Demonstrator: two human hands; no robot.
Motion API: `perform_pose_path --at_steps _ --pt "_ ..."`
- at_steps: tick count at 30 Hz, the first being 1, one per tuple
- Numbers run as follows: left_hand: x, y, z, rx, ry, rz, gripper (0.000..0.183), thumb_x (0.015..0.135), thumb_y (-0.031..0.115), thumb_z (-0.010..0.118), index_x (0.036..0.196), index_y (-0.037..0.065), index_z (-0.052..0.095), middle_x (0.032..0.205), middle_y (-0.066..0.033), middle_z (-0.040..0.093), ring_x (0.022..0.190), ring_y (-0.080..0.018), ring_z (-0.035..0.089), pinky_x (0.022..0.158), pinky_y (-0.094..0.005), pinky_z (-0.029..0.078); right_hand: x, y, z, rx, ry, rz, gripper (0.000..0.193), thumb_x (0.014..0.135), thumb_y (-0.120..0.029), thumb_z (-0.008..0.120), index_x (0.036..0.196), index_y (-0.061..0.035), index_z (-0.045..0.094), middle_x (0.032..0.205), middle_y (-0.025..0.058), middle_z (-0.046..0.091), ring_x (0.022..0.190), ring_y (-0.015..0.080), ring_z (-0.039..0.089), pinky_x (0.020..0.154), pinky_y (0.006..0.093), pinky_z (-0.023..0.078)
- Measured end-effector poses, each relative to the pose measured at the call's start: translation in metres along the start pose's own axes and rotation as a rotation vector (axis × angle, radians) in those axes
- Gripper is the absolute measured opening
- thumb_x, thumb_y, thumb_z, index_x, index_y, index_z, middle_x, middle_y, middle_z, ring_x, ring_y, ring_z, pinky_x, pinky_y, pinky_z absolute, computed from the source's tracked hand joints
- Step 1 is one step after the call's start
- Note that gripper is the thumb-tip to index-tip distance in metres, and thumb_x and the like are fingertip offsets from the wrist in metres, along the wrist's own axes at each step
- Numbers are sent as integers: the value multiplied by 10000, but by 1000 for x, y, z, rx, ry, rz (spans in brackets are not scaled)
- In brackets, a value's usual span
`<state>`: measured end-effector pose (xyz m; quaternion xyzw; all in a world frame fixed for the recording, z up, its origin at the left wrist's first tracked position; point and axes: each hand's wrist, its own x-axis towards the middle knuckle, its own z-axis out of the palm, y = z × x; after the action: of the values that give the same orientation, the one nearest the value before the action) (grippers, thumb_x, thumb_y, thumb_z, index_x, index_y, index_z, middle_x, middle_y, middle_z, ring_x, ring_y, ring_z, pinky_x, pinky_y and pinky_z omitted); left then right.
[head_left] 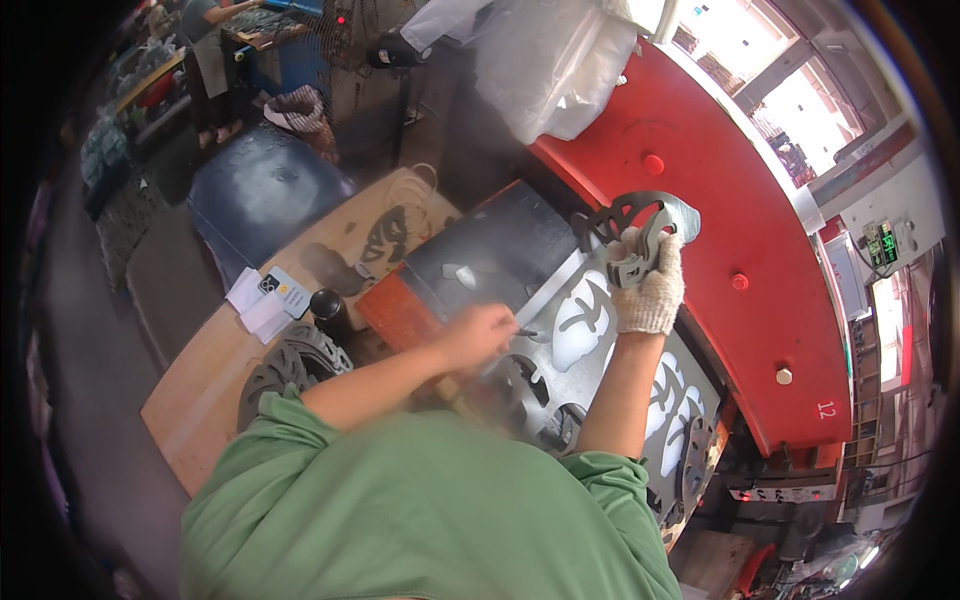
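Note:
My right hand (pixel 648 283), in a white knitted glove, is raised over the metal plate and closed round a dark grey curved piece with cut-outs (pixel 640 222). My left hand (pixel 478 335) is bare, slightly blurred, with its fingers pinched on a small thin dark tool (pixel 528 332) whose tip points toward the plate. That metal plate (pixel 555 375) has pale hollows (pixel 577 330) of curved, branching outline. More dark grey cut-out pieces (pixel 693 455) lie on its right end. Another dark piece (pixel 527 380) rests near my left forearm.
A red machine body (pixel 720 270) curves along the right, plastic bags (pixel 550 70) on top. Left, a wooden table (pixel 215 385) carries a phone (pixel 290 290), a black-lidded container (pixel 328 305) and stacked dark pieces (pixel 290 365). Another person (pixel 208 70) stands at far left.

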<state>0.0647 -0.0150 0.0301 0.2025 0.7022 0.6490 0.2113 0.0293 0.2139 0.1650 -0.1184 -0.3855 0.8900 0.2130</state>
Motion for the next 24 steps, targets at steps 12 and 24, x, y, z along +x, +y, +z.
perform_pose_path --at_steps 12,24 --pt "70 5 -2 -73 553 437 482 920 164 757 1338 25 561 1160 -101 670 1057 -181 655 905 -330 528 -28 -18 -4 249 -474 210 375 1058 -392 523 901 -89 677 846 35 689 869 243 689 799 430 561" --pt "57 -7 -9 -328 280 170 301 1029 218 583 1255 19 578 1100 -98 685 982 -195 648 874 -357 513 -46 -5 5 62 -348 132 342 1061 -361 535 878 -80 604 699 25 468 664 167 414 690 339 448"
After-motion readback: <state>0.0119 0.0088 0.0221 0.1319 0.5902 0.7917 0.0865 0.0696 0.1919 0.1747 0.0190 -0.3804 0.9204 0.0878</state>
